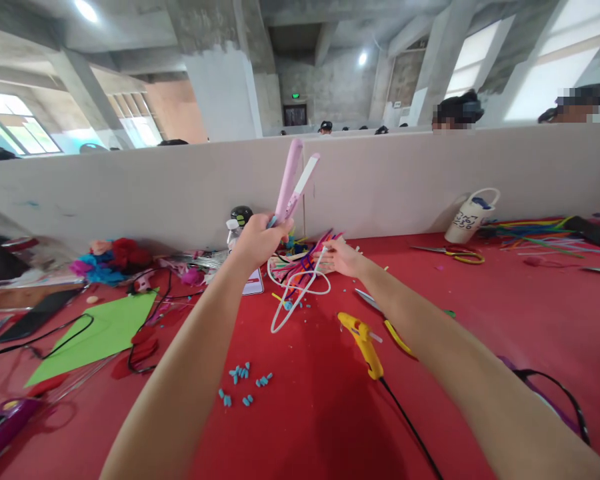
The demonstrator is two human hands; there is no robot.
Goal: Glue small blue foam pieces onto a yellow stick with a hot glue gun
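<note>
My left hand is closed round a small pink hair straightener, raised in front of the partition with its two arms apart. Its white cord hangs in loops over the table. At the other side, my right hand has its fingers closed on the white cord, by a heap of coloured pipe cleaners. Nearer me lie a yellow glue gun and several small blue pieces. Scissors with yellow handles are partly hidden under my right forearm.
A low white partition runs behind the red table. Green sheet, black phone and fluffy coloured material lie left. A white cup, scissors and more pipe cleaners are right. People's heads show beyond the partition.
</note>
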